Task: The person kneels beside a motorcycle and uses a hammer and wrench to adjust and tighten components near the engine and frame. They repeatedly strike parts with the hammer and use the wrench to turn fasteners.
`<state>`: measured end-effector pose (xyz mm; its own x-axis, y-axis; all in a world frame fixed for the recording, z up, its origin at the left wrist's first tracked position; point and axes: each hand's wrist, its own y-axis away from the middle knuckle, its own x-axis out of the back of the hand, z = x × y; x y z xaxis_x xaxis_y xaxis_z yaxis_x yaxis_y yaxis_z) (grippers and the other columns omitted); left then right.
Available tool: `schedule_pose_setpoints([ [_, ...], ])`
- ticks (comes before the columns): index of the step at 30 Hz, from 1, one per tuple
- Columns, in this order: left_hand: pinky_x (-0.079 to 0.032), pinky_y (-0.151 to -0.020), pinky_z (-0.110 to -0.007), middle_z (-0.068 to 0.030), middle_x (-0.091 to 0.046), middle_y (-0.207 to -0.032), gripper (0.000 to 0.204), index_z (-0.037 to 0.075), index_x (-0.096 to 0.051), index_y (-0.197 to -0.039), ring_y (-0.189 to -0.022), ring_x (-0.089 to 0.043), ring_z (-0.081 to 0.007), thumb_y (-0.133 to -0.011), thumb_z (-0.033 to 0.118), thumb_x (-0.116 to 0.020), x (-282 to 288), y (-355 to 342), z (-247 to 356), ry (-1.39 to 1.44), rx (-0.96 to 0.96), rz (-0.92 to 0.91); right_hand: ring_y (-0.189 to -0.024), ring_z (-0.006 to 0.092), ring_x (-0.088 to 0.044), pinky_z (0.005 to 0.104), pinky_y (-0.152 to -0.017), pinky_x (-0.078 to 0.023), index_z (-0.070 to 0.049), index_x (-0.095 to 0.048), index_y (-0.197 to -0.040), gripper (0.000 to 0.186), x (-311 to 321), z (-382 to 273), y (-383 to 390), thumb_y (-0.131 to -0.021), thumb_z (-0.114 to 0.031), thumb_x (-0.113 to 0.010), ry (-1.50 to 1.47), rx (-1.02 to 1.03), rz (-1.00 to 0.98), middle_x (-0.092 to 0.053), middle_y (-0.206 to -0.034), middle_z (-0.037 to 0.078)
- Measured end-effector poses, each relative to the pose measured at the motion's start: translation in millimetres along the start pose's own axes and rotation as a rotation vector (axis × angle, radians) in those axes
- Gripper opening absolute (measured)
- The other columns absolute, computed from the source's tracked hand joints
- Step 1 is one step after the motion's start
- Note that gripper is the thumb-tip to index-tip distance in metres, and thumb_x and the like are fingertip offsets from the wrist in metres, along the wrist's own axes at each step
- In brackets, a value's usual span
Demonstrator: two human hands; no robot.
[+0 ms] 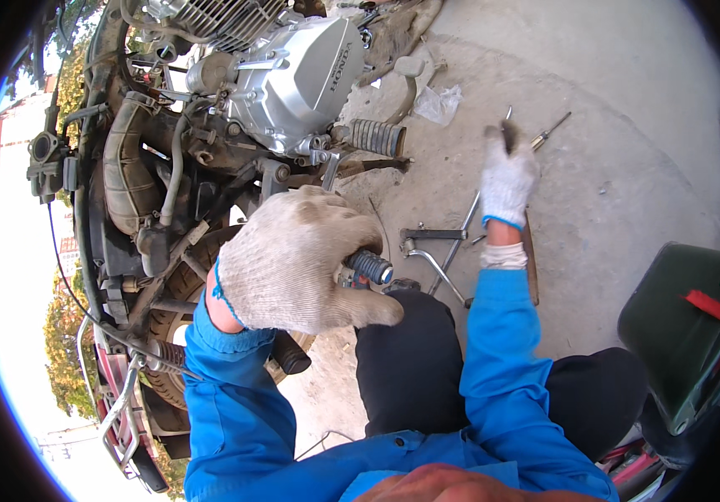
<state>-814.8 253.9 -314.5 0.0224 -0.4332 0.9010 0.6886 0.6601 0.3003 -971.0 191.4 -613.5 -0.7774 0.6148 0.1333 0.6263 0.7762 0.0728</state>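
Note:
My left hand (293, 263), in a dirty off-white knit glove, is closed around a dark ribbed cylindrical piece (368, 266) with a bright metal end. Most of that piece is hidden under the palm. My right hand (506, 180), gloved in white with darkened fingertips, reaches down to the concrete floor with its fingers slightly apart. Just beside those fingers lies a thin-shafted tool like a screwdriver (551, 131). A small shiny metal tip (508, 111) shows beyond them; what it belongs to is hidden.
A partly stripped motorcycle with a silver engine cover (297, 84) and a ribbed footpeg (378, 138) fills the left. On the floor are a metal stand (435, 236), a brown bar (531, 268) and a clear plastic bag (438, 105). A dark green container (670, 318) stands right.

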Motion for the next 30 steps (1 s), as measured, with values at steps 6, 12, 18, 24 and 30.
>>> schedule_pose_setpoints([
  [6,-0.05,-0.052,-0.043,-0.0072,-0.06,-0.057,0.036,0.009,-0.069,-0.069,-0.054,-0.065,-0.0306,-0.078,0.04,-0.087,-21,-8,10,-0.036,0.112,-0.13,-0.123,0.0377,-0.067,0.0486,-0.105,-0.051,-0.006,-0.069,-0.137,0.058,-2,45,-97,-0.096,-0.047,-0.068,0.447,-0.026,0.082,-0.069,-0.134,0.02],
  [12,-0.049,-0.049,-0.045,-0.0079,-0.05,-0.05,0.03,0.013,-0.062,-0.057,-0.048,-0.06,-0.0308,-0.078,0.028,-0.077,-75,6,14,-0.119,0.083,0.119,-0.15,0.0398,-0.042,0.0635,-0.119,-0.033,-0.017,-0.053,-0.154,0.066,33,115,-156,-0.099,-0.054,-0.061,1.042,0.0,-0.052,-0.047,-0.162,0.015],
  [18,-0.051,-0.051,-0.046,-0.012,-0.06,-0.054,0.029,0.01,-0.064,-0.06,-0.05,-0.063,-0.0339,-0.08,0.028,-0.073,-66,3,4,0.019,0.157,-0.02,-0.154,0.0381,-0.035,0.0617,-0.126,-0.021,-0.015,-0.051,-0.157,0.069,31,150,-153,-0.102,-0.057,-0.058,1.233,0.239,0.034,-0.046,-0.163,0.012],
  [24,-0.046,-0.048,-0.041,-0.0044,-0.058,-0.053,0.03,0.014,-0.06,-0.058,-0.05,-0.062,-0.0259,-0.078,0.03,-0.073,-76,5,-2,0.01,0.097,0.085,-0.155,0.0365,-0.034,0.0584,-0.127,-0.018,-0.014,-0.051,-0.158,0.071,30,154,-155,-0.103,-0.059,-0.056,1.296,0.234,0.029,-0.047,-0.163,0.011],
  [30,-0.048,-0.048,-0.038,-0.0022,-0.056,-0.053,0.032,0.016,-0.058,-0.057,-0.049,-0.06,-0.0235,-0.081,0.031,-0.075,-86,10,-9,-0.008,0.003,0.196,-0.154,0.0359,-0.034,0.0585,-0.126,-0.02,-0.014,-0.053,-0.156,0.071,32,164,-157,-0.103,-0.06,-0.055,1.232,0.292,0.058,-0.048,-0.162,0.012],
])
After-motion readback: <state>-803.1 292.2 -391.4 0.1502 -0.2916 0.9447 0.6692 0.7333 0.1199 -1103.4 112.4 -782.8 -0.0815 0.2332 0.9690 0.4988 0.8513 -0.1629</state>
